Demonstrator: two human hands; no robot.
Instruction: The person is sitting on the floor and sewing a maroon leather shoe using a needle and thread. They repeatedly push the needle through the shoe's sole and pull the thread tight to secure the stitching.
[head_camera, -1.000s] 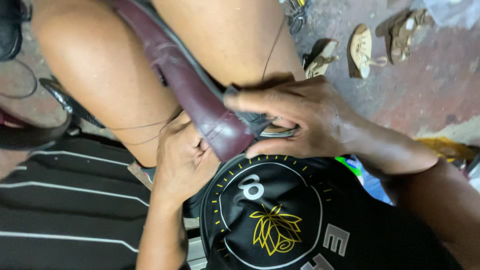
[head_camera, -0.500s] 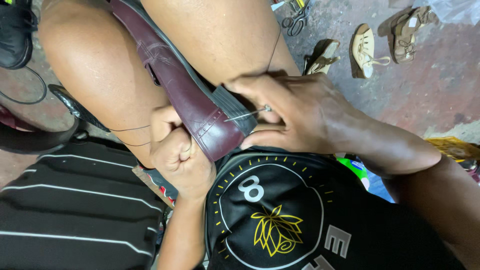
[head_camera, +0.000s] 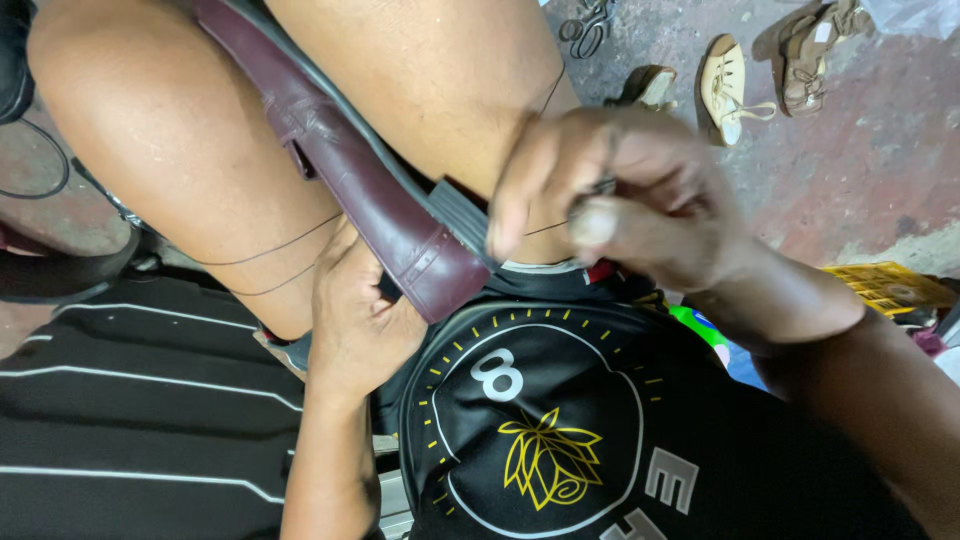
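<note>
Your left hand (head_camera: 355, 320) is closed around the heel end of the dark red shoe (head_camera: 350, 170), which lies wedged between your bare thighs, running up and away from that hand. Your right hand (head_camera: 620, 205) sits just to the right of the shoe's black sole edge, fingers pinched shut on a thin metal needle-like tool (head_camera: 603, 187); it is blurred, so you cannot make out its tip. A thin thread (head_camera: 270, 248) runs from near the left hand across your left thigh, and another strand crosses below the right hand.

The risk, as it looks from here: the pointed tool is close to bare skin, and a slip off the hard sole edge could drive it into your thigh or into the left hand. The loose thread could also snag or tangle on your leg.

Compared with half a second ago, your right hand has lifted away from the sole toward you, and the left hand has slid lower under the heel
</note>
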